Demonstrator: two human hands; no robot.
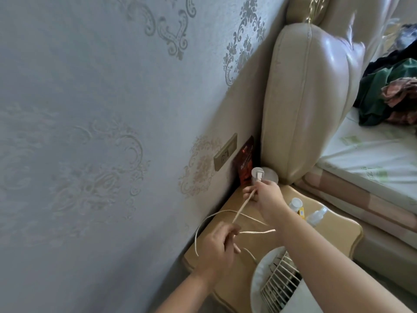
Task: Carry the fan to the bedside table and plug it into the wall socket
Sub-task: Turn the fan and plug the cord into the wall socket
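Observation:
A white fan [274, 283] with a slatted grille stands on the beige bedside table [334, 233], partly behind my right forearm. Its pale cord [216, 214] loops over the tabletop. My right hand [266, 197] grips the white plug [258, 175], prongs up, a short way below and to the right of the beige wall socket [225, 152]. My left hand [220, 247] pinches the cord lower down, near the table's wall-side edge.
A dark red packet [244, 159] leans on the wall beside the socket. A round white object [270, 175], a small white jar [295, 204] and a clear bottle [317, 215] sit on the table. The padded headboard [304, 98] and the bed with clothes [392, 91] lie to the right.

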